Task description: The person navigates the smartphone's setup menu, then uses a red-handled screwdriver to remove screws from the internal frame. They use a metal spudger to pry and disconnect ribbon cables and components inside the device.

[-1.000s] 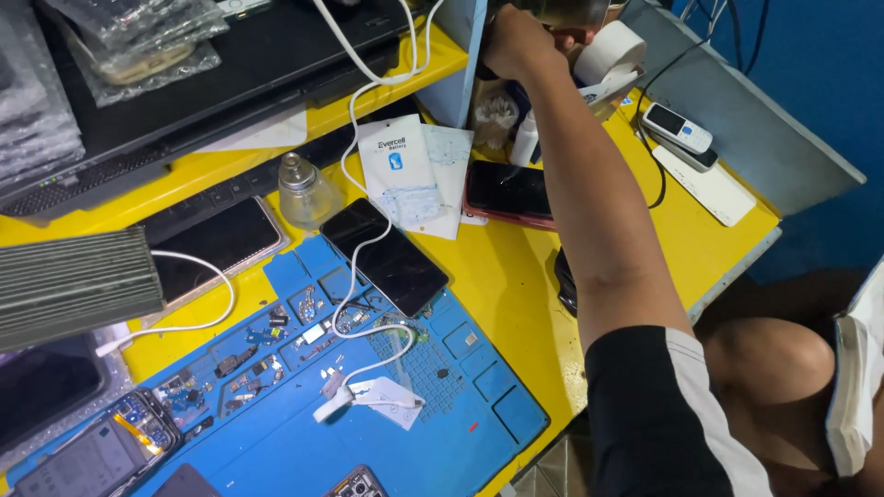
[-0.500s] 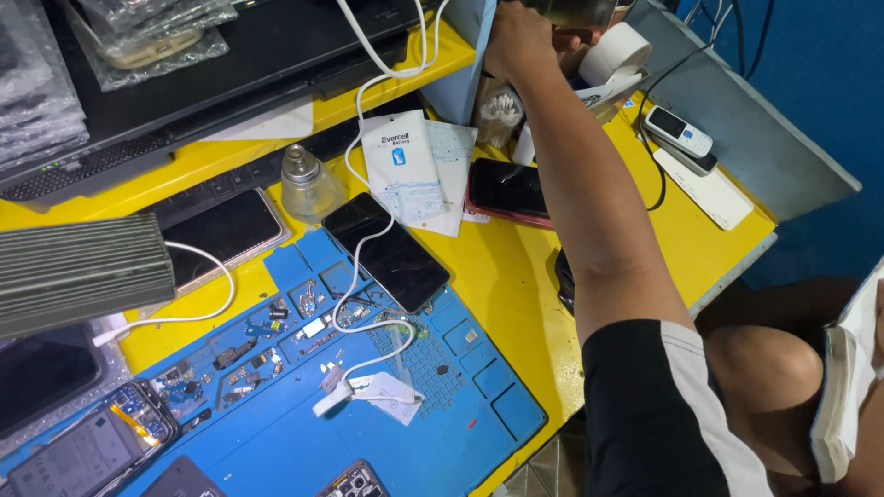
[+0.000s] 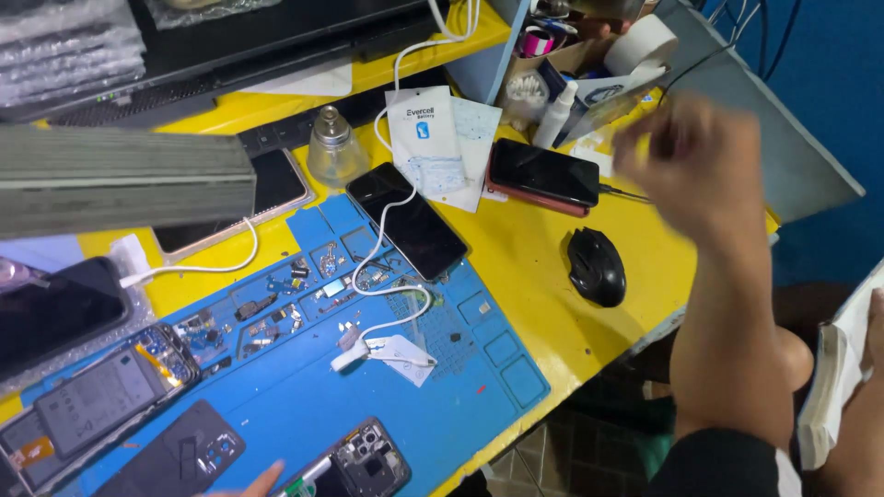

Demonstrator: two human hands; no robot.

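— What's nearest to you from where you stand?

— A fingertip of the left hand [image 3: 262, 480] at the bottom edge of the blue mat [image 3: 304, 405], just beside an opened phone [image 3: 354, 465] with its insides showing. Only that tip shows, so I can't tell how the hand is set or whether it holds anything.

— And the right hand?

— The right hand [image 3: 686, 166] is blurred, hanging in the air over the right end of the yellow table [image 3: 543, 285]. Half a second ago it was stretched up to the shelf by the tape roll [image 3: 642, 43]; now it has come back toward the body. The fingers look loosely curled, but through the blur I can't tell if anything is in them.

— What lies under it?

— A black mouse [image 3: 597, 265] near it to the left, and a dark phone [image 3: 543, 172] farther back. Another phone [image 3: 407, 221] with a white cable [image 3: 382, 248] lies at the mat's far edge.
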